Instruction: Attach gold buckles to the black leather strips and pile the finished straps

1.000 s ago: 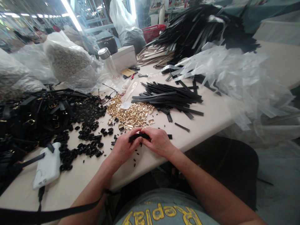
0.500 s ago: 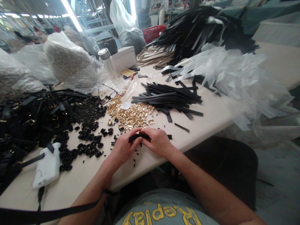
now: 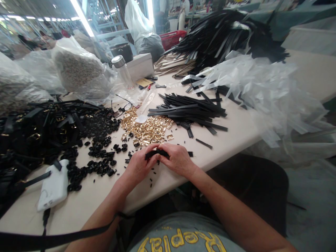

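A black strap (image 3: 163,153) is pinched between my two hands near the front edge of the table. My left hand (image 3: 139,162) grips its left part, thumb and fingers pressed together. My right hand (image 3: 180,159) closes on the strap from the other side, and the fingertips of both hands nearly meet. A dark strap end (image 3: 190,154) shows beyond my right hand; whether it belongs to the same strap I cannot tell. Just behind the hands lies a heap of gold buckles (image 3: 151,127). Small black bits (image 3: 151,180) are scattered below the fingers.
Cut black strips (image 3: 189,110) lie behind the right hand. Small black rings (image 3: 99,164) and buckled black straps (image 3: 39,129) spread to the left, near a white power bank (image 3: 54,187). Translucent plastic strips (image 3: 267,87) hang over the right edge. A lidded bottle (image 3: 123,71) stands behind.
Both hands keep the same grip on the black strap. The whole view has shifted by only a few pixels.
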A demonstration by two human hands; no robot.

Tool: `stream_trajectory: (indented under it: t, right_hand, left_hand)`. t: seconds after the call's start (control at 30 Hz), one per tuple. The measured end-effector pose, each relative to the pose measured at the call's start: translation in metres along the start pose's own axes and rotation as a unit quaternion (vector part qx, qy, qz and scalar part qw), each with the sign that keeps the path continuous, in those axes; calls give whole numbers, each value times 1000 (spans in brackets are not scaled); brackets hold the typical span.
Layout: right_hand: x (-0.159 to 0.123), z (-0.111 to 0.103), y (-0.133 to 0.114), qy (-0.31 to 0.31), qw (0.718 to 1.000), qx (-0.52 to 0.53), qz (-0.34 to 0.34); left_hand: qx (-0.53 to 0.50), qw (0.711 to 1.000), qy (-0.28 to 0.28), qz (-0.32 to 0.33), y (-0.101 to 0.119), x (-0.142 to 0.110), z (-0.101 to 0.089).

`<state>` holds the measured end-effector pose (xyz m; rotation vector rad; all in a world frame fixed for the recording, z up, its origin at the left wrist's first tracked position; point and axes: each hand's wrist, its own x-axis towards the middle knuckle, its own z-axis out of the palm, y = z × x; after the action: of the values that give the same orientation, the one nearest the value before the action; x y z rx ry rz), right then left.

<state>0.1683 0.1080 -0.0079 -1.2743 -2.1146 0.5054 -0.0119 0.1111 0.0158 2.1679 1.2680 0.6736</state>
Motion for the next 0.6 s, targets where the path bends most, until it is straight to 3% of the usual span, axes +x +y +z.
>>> stream_trajectory:
  t: [0.17, 0.37, 0.6]
  right_hand:
    - [-1, -1, -1, 13, 1000, 16, -8]
    - [-2, -2, -1, 36, 997, 67, -8]
    - [-2, -3, -2, 41, 996, 82, 1]
  left_hand:
    - [-27, 1000, 12, -3, 1, 0, 0]
    - [-112, 990, 69, -46, 2, -1, -2]
    - [-273, 946, 110, -137, -8, -1, -3]
